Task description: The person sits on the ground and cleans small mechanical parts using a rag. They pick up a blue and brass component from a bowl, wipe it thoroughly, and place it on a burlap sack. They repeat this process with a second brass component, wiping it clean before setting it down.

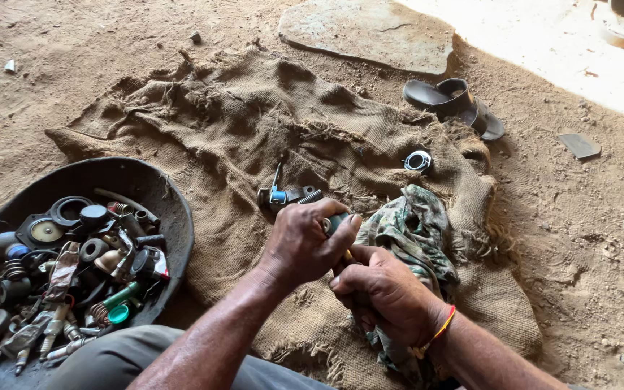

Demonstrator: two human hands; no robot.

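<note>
Fingers [341,225] of our left hand [303,245] are curled tight around a small teal-handled part [335,220], clamping it with the thumb side up, while our right hand [384,292] sits just below and closes on something slim and yellowish [348,256] that pokes out between the two fists; we cannot tell what that piece is, as our knuckles hide most of it. Only the teal tip and a metal edge of the part show above the left fingers, directly over the burlap sack [240,130] spread on the sandy floor [579,238].

We judge the main risk to be a slip: both grips overlap closely, so a twist or push that breaks loose could drive the slim piece into the left palm. If something small comes free, it could drop into the coarse weave or the sand and be hard to find. A camouflage-patterned rag [417,227] lies touching our right hand and could snag.

Just beyond our left fingers lies a dark metal assembly with a spring and a blue-collared lever [283,193]; a small round ring [418,161] rests farther right. A black basin [139,180] of springs, caps and scrap parts stands at our left, and a pair of sandals [456,105] lies well apart near a flat stone [370,32].
</note>
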